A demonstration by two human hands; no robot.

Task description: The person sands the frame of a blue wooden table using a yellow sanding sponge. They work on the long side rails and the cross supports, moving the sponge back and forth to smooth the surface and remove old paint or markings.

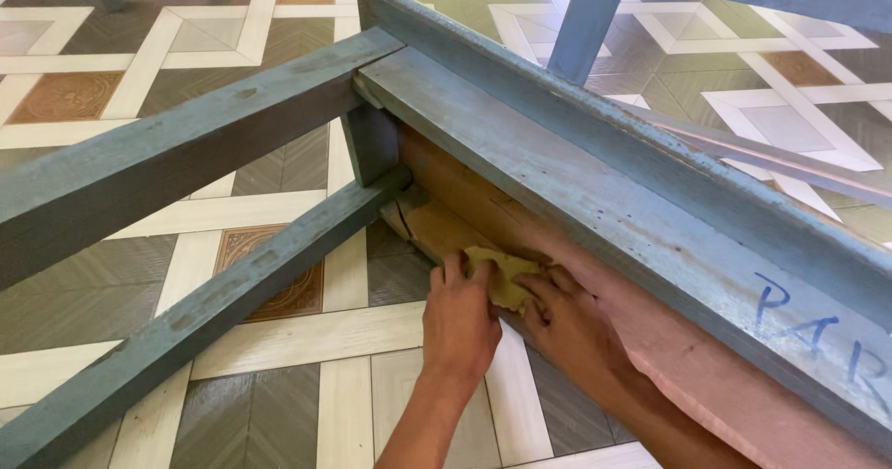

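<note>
Our left hand point(460, 325) and right hand point(569, 325) both pressing a crumpled yellow-brown sandpaper point(502, 274) between their fingertips, flat against bare wood point(446, 211), under the blue frame point(576, 167)

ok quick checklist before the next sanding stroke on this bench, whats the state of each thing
1. Sandpaper flat on the bare wood panel: ok.
2. Left hand pressing on the paper: ok, fingertips on its near edge.
3. Right hand on the paper: ok, fingers at its right edge.
4. Blue rail above clear of both hands: ok.
5. Lower blue brace out of the stroke path: ok, it lies left of the hands.
6. Grit left on the paper: cannot tell.
</note>
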